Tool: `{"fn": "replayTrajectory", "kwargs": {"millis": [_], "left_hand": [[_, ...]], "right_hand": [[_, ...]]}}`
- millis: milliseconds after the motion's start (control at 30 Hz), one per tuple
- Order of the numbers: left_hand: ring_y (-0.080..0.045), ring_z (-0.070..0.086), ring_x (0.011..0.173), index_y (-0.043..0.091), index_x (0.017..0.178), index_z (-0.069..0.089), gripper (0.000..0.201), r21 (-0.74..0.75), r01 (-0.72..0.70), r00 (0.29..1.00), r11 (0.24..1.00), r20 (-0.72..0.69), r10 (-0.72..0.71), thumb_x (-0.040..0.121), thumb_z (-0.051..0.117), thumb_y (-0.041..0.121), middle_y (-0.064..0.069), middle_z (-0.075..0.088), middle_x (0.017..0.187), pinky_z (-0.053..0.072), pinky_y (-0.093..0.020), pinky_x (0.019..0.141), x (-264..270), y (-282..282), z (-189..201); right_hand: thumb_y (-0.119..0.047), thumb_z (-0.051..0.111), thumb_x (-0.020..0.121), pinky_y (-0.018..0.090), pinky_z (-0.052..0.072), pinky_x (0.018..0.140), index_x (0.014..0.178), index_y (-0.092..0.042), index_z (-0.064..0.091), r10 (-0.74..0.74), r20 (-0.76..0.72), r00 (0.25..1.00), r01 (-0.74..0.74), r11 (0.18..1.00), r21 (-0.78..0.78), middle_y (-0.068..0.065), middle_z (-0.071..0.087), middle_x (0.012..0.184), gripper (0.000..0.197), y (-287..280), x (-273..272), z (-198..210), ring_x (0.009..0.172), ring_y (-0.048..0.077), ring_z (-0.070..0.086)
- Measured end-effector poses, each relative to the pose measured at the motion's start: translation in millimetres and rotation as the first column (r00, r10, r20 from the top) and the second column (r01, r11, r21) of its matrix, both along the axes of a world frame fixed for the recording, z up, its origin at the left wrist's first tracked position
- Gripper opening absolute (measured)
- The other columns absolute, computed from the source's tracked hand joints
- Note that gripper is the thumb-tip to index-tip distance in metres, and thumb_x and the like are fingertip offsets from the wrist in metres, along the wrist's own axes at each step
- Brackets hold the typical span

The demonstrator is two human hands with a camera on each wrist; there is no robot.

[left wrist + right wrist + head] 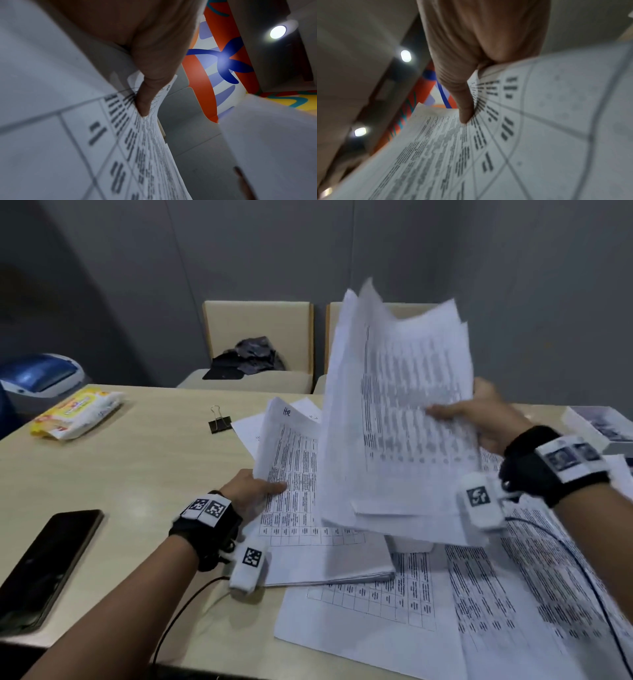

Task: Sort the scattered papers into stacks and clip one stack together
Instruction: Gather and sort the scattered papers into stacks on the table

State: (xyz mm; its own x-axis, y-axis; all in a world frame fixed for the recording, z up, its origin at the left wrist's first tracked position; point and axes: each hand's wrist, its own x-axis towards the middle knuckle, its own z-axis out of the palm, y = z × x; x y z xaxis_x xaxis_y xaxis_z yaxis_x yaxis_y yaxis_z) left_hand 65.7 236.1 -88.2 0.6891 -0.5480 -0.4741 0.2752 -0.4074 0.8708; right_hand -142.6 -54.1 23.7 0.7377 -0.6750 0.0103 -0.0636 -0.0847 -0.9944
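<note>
My right hand point(469, 414) grips a sheaf of printed table sheets point(400, 412) by its right edge and holds it up, tilted, above the table. In the right wrist view the thumb point(464, 105) presses on that sheaf point(539, 128). My left hand point(255, 484) pinches the left edge of a sheet point(291, 470) curling up from a stack point(329, 556) on the table; its thumb point(145, 94) lies on the print point(72, 142). A black binder clip point(219, 421) lies behind the papers. More printed sheets point(479, 594) are spread at the right.
A black phone point(48, 563) lies near the front left edge of the beige table point(137, 467). A yellow wipes pack point(77, 414) sits at the far left. Two chairs stand behind, one with a dark bag point(246, 357). A white box point(599, 422) is at the right edge.
</note>
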Motion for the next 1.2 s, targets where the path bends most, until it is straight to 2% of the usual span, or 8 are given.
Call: {"fn": "replayTrajectory", "kwargs": {"millis": [200,267,367,467,633,800,1033,1200], "left_hand": [[-0.020,0.065,0.094,0.000,0.134,0.049,0.037,-0.246,-0.044,0.988,0.968,-0.157,0.005,0.103,0.044,0.021,-0.009,0.065,0.116,0.057,-0.027,0.073,-15.9,-8.1,12.5],[-0.017,0.064,0.100,0.018,0.130,0.052,0.041,-0.227,0.005,0.987,0.974,-0.155,-0.041,0.104,0.031,0.041,-0.001,0.064,0.117,0.055,-0.025,0.076,-16.2,-6.1,18.3],[-0.022,0.060,0.116,0.020,0.132,0.054,0.065,-0.085,0.064,0.993,0.994,-0.095,-0.072,0.084,0.060,0.062,-0.003,0.061,0.132,0.046,-0.036,0.101,-8.2,1.7,17.6],[-0.024,0.068,0.079,0.009,0.118,0.066,0.063,0.051,0.098,0.995,0.994,-0.006,-0.098,0.067,0.084,0.042,-0.010,0.072,0.114,0.057,-0.031,0.077,-1.4,3.4,10.4],[-0.034,0.072,0.088,0.007,0.107,0.068,0.031,0.150,0.059,0.981,0.987,0.173,-0.085,0.079,0.078,0.014,-0.014,0.075,0.095,0.057,-0.049,0.087,-4.2,5.0,7.7],[-0.021,0.072,0.063,-0.001,0.104,0.067,0.023,0.093,-0.032,0.972,0.995,0.236,0.009,0.082,0.072,0.002,-0.008,0.075,0.078,0.055,-0.025,0.049,18.9,33.5,12.6],[-0.031,0.069,0.094,-0.004,0.117,0.061,0.040,0.071,-0.039,0.981,0.997,0.191,0.025,0.080,0.074,0.005,-0.016,0.072,0.104,0.054,-0.036,0.079,31.2,41.3,8.8],[-0.020,0.066,0.084,0.000,0.119,0.058,0.032,0.052,-0.007,0.985,0.999,0.174,-0.002,0.088,0.064,-0.002,-0.009,0.069,0.097,0.050,-0.025,0.062,25.2,41.3,12.1]], "right_hand": [[0.000,0.083,0.071,0.049,0.057,0.088,0.126,-0.008,0.050,0.019,-0.336,0.942,0.005,0.997,0.071,0.014,0.069,0.114,0.064,32.4,36.9,-85.7,0.096,0.032,0.071],[-0.001,0.081,0.073,0.052,0.053,0.095,0.137,-0.010,0.041,0.009,-0.389,0.921,0.030,0.995,0.093,0.015,0.062,0.124,0.076,45.0,48.5,-98.7,0.106,0.035,0.065],[-0.001,0.074,0.078,0.049,0.049,0.100,0.142,-0.010,0.034,-0.001,-0.422,0.907,0.031,0.998,0.063,0.016,0.054,0.134,0.076,62.7,63.3,-104.8,0.115,0.035,0.058],[-0.001,0.059,0.088,0.040,0.045,0.100,0.146,-0.012,0.026,-0.021,-0.455,0.890,0.018,1.000,-0.012,0.016,0.041,0.146,0.068,84.2,72.4,-102.7,0.126,0.035,0.049],[-0.019,0.064,0.091,0.041,0.036,0.112,0.155,-0.011,0.016,0.098,-0.519,0.849,-0.163,0.983,-0.080,0.014,0.030,0.158,0.080,96.7,70.5,-97.2,0.140,0.032,0.037],[-0.031,0.067,0.087,0.047,0.037,0.111,0.142,-0.009,0.042,-0.244,-0.639,0.729,-0.020,0.926,-0.376,0.020,0.029,0.153,0.065,48.3,53.6,-87.5,0.139,0.039,0.033],[-0.020,0.075,0.083,0.041,0.040,0.105,0.149,0.000,0.027,-0.120,-0.605,0.787,0.028,0.987,-0.159,0.020,0.038,0.150,0.083,37.0,63.2,-90.2,0.137,0.036,0.040],[-0.017,0.084,0.072,0.048,0.045,0.104,0.135,0.001,0.043,-0.122,-0.576,0.809,0.049,0.989,-0.141,0.016,0.056,0.132,0.077,37.6,66.4,-90.3,0.123,0.036,0.053]]}}
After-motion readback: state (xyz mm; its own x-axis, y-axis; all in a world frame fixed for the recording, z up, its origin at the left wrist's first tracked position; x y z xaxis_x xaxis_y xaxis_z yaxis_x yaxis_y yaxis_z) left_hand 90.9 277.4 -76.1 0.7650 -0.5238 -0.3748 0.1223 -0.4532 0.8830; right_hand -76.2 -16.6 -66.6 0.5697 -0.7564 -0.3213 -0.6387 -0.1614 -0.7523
